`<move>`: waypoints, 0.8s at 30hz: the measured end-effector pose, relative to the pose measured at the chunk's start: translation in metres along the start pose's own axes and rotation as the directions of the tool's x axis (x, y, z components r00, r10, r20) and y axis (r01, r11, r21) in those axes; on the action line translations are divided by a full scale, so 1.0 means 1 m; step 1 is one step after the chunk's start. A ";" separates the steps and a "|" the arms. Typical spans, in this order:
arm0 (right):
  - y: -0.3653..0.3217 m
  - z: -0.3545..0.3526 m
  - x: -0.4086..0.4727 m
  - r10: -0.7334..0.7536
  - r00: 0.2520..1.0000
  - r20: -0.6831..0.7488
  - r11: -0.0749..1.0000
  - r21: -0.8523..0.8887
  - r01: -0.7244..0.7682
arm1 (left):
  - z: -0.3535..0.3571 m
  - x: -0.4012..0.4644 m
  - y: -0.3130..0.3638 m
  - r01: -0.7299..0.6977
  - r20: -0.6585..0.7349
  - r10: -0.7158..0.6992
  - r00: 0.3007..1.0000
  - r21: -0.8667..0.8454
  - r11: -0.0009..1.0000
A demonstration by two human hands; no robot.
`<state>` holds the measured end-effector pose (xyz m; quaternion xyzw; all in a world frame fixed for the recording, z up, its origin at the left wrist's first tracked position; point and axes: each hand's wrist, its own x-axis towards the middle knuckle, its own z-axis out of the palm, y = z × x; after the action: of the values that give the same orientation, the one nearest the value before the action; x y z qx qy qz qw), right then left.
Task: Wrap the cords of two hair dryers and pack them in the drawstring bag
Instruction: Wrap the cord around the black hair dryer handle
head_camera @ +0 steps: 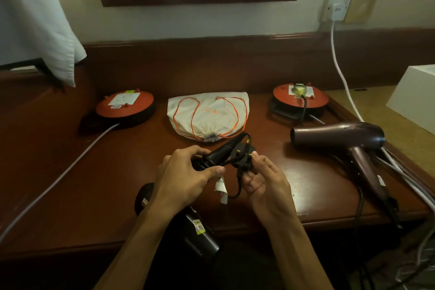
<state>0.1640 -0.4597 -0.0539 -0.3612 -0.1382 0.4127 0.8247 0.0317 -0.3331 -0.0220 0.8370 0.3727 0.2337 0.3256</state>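
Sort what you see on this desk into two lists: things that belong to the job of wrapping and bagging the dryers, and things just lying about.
Belongs to the job:
black hair dryer, held by the left hand
its plug, pinched by the right hand
purple hair dryer
drawstring bag

Just lying about:
two orange cable reels
white towel
white box

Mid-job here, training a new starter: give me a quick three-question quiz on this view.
1. True or false: the drawstring bag is cinched shut.
2. What does the right hand pinch: A) the black plug, B) an orange cord reel, C) the white tag?
3. Fill in: the purple hair dryer lies on the wooden desk, to the ___ of the bag.

Key: 1 true. 2 A. 3 right. The left hand grips the black hair dryer by its cord-wrapped handle.
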 end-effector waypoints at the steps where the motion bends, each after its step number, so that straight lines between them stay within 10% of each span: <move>1: -0.001 -0.001 0.000 -0.002 1.000 0.017 1.000 0.001 0.002 | 0.000 0.001 -0.001 -0.006 0.019 0.006 1.000 -0.007 1.000; 13: -0.020 -0.022 0.003 -0.071 0.985 0.158 0.924 -0.362 0.124 | 0.005 0.009 0.003 -0.083 0.126 0.079 0.989 0.026 0.996; 15: -0.019 -0.027 0.007 -0.046 0.992 0.120 0.866 -0.490 0.099 | 0.007 0.012 0.001 -0.099 0.170 0.084 0.982 0.081 0.992; 21: 0.010 -0.032 0.011 0.071 0.996 -0.054 0.981 -0.174 -0.080 | 0.007 0.021 0.008 -0.148 0.351 0.041 0.936 0.284 0.947; 24: 0.013 -0.031 0.006 0.059 0.987 -0.149 0.929 -0.355 -0.109 | 0.006 0.028 0.010 -0.178 0.421 0.022 0.907 0.334 0.926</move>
<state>0.1767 -0.4650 -0.0854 -0.5397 -0.1395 0.3897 0.7331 0.0578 -0.3186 -0.0151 0.9312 0.2887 -0.0035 0.2226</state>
